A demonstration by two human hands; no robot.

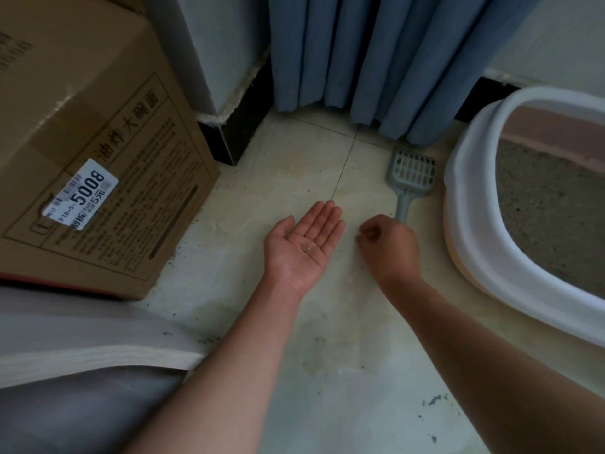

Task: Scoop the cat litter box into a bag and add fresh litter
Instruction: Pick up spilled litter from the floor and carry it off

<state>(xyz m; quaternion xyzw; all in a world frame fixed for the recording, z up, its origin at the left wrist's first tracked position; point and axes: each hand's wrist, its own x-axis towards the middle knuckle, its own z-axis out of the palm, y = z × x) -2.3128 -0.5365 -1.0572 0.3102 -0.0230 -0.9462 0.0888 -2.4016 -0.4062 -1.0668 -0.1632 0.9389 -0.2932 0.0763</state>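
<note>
Left hand [304,244], centre frame, lies released palm-up, carrying stray grains [307,248]; right hand [388,247] beside it is clenched, perhaps pinching another off the floor [327,348]. The palm is best held level.

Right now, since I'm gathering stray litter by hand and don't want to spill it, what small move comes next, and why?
Probably bring the right hand over the left hand and release whatever its curled fingers may hold. The left hand lies open, palm up, cupping a few grains, beside it; whether the fingers hold a grain cannot be told.
</note>
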